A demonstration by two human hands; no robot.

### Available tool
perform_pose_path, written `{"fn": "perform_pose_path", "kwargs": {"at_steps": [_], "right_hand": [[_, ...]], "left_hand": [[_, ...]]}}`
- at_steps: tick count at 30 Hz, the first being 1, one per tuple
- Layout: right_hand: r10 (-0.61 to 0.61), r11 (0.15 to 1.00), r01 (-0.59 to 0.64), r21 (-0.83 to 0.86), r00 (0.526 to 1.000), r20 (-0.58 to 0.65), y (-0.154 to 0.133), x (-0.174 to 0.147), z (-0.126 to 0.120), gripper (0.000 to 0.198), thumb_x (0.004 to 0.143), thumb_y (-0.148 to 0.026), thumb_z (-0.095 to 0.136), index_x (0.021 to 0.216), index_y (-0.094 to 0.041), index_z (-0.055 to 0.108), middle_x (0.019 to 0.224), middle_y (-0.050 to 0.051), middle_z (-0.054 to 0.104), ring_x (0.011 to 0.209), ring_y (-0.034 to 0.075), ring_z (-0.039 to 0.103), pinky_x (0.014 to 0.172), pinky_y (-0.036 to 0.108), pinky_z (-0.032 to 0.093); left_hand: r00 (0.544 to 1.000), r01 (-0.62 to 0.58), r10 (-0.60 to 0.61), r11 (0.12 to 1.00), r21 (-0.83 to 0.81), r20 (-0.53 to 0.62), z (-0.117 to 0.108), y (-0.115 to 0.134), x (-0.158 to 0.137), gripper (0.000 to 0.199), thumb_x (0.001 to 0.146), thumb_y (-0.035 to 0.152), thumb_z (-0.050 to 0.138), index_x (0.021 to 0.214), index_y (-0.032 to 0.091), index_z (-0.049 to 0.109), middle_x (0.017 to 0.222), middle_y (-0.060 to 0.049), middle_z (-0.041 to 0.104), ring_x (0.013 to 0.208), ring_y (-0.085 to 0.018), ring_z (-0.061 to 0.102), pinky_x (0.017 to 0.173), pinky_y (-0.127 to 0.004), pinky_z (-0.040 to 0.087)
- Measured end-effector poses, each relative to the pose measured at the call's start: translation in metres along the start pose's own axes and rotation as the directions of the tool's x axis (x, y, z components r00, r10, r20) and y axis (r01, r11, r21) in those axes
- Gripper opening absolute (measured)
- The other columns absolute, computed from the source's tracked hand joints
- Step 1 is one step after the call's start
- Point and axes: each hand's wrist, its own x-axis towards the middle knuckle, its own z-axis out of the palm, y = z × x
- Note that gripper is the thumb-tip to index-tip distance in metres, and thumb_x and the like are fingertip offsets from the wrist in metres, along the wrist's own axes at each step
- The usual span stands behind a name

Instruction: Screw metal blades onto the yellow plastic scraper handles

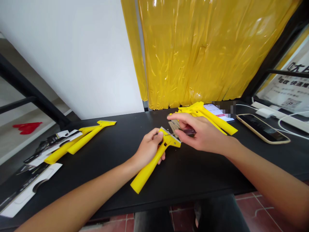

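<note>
My left hand grips a yellow scraper by its head, with the handle slanting down toward the table's front edge. In my right hand is a thin screwdriver, its shaft pointing left. The tip reaches the scraper's head close to my left thumb; whether it sits in a screw I cannot make out. Small metal blades or plates lie on the table just behind the scraper's head, partly hidden by my right hand. Several more yellow scrapers are piled beyond that hand.
Two yellow scrapers and black-and-white cardboard packaging lie on the left of the black table. At the right are a phone, a lit screen and white cables with a power strip. A yellow plastic curtain hangs behind.
</note>
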Motion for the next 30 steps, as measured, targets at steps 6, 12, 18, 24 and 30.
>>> {"fn": "perform_pose_path", "kwargs": {"at_steps": [6, 12, 18, 24, 30], "right_hand": [[0.104, 0.994, -0.104, -0.031, 0.995, -0.015, 0.0015, 0.0029, -0.0025, 0.034, 0.099, -0.035, 0.053, 0.129, -0.021, 0.058, 0.078, 0.000, 0.065, 0.066, 0.014, 0.057, 0.063, 0.026, 0.041], [0.075, 0.997, -0.076, 0.015, 0.997, 0.023, 0.0018, 0.0011, -0.0019, 0.034, 0.098, -0.027, 0.051, 0.131, -0.023, 0.057, 0.078, -0.002, 0.066, 0.060, 0.012, 0.055, 0.060, 0.025, 0.040], [0.048, 0.998, -0.050, 0.041, 0.998, 0.049, 0.0007, 0.0006, -0.0014, 0.035, 0.095, -0.025, 0.054, 0.131, -0.023, 0.057, 0.084, 0.000, 0.067, 0.067, 0.014, 0.057, 0.063, 0.026, 0.042], [0.076, 0.996, -0.077, 0.033, 0.996, 0.039, 0.0042, 0.0013, -0.0016, 0.031, 0.099, -0.027, 0.051, 0.128, -0.022, 0.059, 0.074, -0.003, 0.063, 0.059, 0.011, 0.054, 0.060, 0.025, 0.039], [0.031, 0.999, -0.033, 0.032, 0.997, 0.071, 0.0014, 0.0000, -0.0006, 0.041, 0.091, -0.017, 0.055, 0.132, -0.023, 0.056, 0.080, -0.002, 0.063, 0.063, 0.011, 0.053, 0.062, 0.024, 0.040]], "left_hand": [[1.000, -0.010, 0.010, 1.000, 0.011, 0.000, -0.0024, -0.0021, 0.0000, 0.028, 0.096, 0.050, 0.053, 0.098, 0.024, 0.047, 0.049, 0.006, 0.056, 0.030, -0.014, 0.052, 0.029, -0.020, 0.038], [1.000, -0.019, 0.019, 1.000, 0.023, 0.010, -0.0040, -0.0032, -0.0002, 0.030, 0.096, 0.055, 0.050, 0.097, 0.026, 0.043, 0.047, 0.006, 0.056, 0.029, -0.015, 0.050, 0.029, -0.019, 0.036], [1.000, -0.018, 0.018, 0.998, 0.062, -0.001, 0.0002, 0.0015, -0.0015, 0.025, 0.099, 0.049, 0.046, 0.102, 0.025, 0.046, 0.046, 0.006, 0.055, 0.030, -0.014, 0.050, 0.030, -0.019, 0.037], [1.000, -0.017, 0.017, 0.996, 0.082, 0.001, 0.0009, 0.0023, -0.0020, 0.021, 0.100, 0.046, 0.044, 0.099, 0.025, 0.045, 0.045, 0.006, 0.054, 0.029, -0.015, 0.049, 0.030, -0.019, 0.037], [1.000, -0.001, -0.001, 0.994, 0.107, 0.017, -0.0036, -0.0022, -0.0004, 0.026, 0.100, 0.053, 0.042, 0.099, 0.026, 0.041, 0.045, 0.005, 0.055, 0.030, -0.015, 0.049, 0.030, -0.019, 0.037]]}}
